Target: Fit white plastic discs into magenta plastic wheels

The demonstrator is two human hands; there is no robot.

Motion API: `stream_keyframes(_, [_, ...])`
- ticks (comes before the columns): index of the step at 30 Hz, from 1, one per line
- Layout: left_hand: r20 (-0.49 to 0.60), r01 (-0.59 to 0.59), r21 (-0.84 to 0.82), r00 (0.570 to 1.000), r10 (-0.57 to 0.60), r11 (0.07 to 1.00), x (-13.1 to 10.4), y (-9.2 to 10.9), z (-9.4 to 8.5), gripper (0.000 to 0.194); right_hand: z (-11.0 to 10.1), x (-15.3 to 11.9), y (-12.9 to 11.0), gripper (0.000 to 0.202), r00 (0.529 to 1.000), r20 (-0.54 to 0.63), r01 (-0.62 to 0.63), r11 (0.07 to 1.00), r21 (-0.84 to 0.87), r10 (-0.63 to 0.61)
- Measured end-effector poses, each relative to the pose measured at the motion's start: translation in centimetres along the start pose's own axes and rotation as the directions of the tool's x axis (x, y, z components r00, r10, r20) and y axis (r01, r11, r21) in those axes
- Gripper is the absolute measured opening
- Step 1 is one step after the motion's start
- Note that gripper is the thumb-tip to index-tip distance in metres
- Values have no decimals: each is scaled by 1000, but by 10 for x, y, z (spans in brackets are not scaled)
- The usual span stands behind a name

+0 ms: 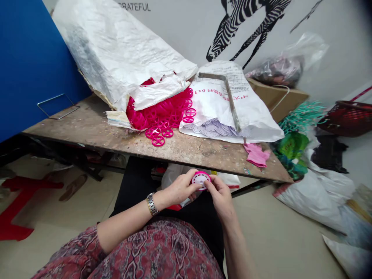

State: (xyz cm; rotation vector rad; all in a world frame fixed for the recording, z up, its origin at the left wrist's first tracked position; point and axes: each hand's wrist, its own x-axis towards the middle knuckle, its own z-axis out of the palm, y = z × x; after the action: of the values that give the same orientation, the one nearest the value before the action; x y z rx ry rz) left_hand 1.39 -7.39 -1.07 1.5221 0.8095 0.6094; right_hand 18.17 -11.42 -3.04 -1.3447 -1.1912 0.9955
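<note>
Above my lap, just off the table's front edge, a round pink piece with a pale disc [200, 178] on its face is held between both hands. My left hand [183, 187] grips its left side, with the thumb on the disc. My right hand [220, 192] pinches its right side, fingertips near the disc's middle. On the table [186, 149], pink spoked rings [158, 140] spill out of a large white sack [124, 50]. Pale lilac discs [213, 130] show at the mouth of a flatter white sack [212, 99] to the right.
A bent metal bar [230, 97] lies over the flatter sack. Near the table's right end is a pink cloth [257, 155]. A wire stand [59, 108] is at the left, a red stool [21, 190] on the floor, and bags [314, 197] at the right.
</note>
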Motion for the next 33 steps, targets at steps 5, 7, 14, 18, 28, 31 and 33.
stream_keyframes(5, [-22,-4,-43,1000,3,999,-1,1,1,33,0,-3,-4,30,1000,28,-1,1000,0,1])
stream_keyframes(7, [-29,4,-69,1000,-6,998,1,0,3,32,0,-4,-4,31,1000,26,-2,1000,4,2])
stream_keyframes(14, [24,57,-93,998,-55,994,9,-11,8,30,-2,-8,11,25,1000,-10,-22,1000,-3,22])
stream_keyframes(18, [24,26,-49,999,-25,998,14,-9,6,29,-2,-3,11,20,999,-50,-10,1000,4,11])
stream_keyframes(28, [-104,-148,421,972,209,895,25,-15,-28,46,16,24,2,21,999,-33,2,1000,-10,-3])
stream_keyframes(31, [-155,-182,547,937,312,817,34,-4,-52,45,20,32,16,24,1000,-4,-6,998,-64,6])
stream_keyframes(33, [-171,-205,628,904,391,750,48,7,-71,39,21,38,33,24,1000,-11,1,985,-171,-3])
